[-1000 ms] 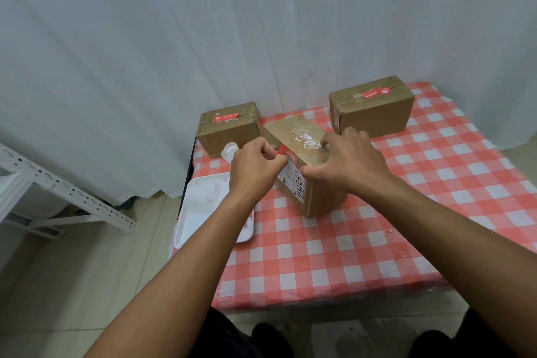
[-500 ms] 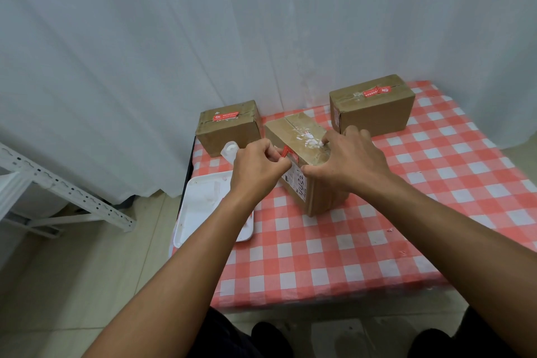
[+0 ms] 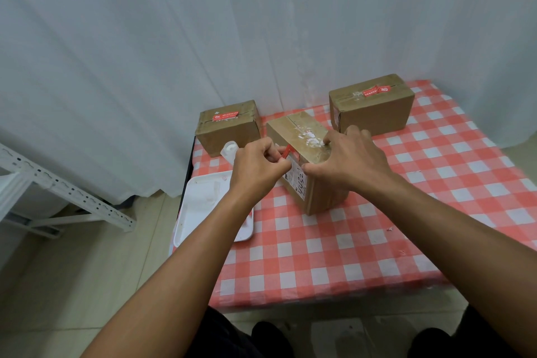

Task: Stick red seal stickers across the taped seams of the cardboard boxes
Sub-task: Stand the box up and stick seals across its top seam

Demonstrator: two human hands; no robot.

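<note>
A person's left hand point(image 3: 258, 167) pinches a red seal sticker point(image 3: 287, 152) at the near-left top edge of the middle cardboard box point(image 3: 305, 160), grip closed on it. The right hand point(image 3: 348, 158) presses spread, gently curved fingers on the box top, likely steadying it. Two sealed boxes sit at eleven point(image 3: 228, 126) and one o'clock point(image 3: 372, 104). A white tray point(image 3: 203, 206) overhangs the table point(image 3: 377, 241) edge at nine o'clock; free room lies toward five.
</note>
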